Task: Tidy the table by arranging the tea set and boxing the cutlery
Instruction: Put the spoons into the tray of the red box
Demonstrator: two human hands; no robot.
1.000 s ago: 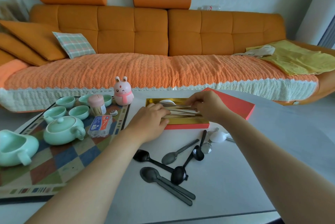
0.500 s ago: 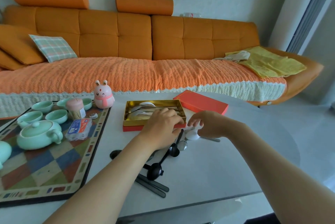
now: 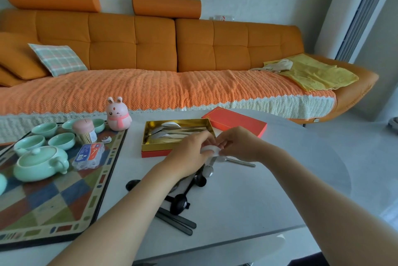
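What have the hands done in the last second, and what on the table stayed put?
Both hands came back out of the gold box toward the loose cutlery. The left hand and right hand now pinch a small white spoon together just in front of the box. The spoons already boxed, the red lid, the black spoons and the tea set stayed put.

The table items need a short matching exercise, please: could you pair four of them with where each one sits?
Things:
1. teapot
2. red lid
3. black spoons
4. white spoon

Places:
A. loose on the table, near the edge
B. held between both hands
C. on the patterned mat
D. behind the gold box

Pairs: 1-C, 2-D, 3-A, 4-B
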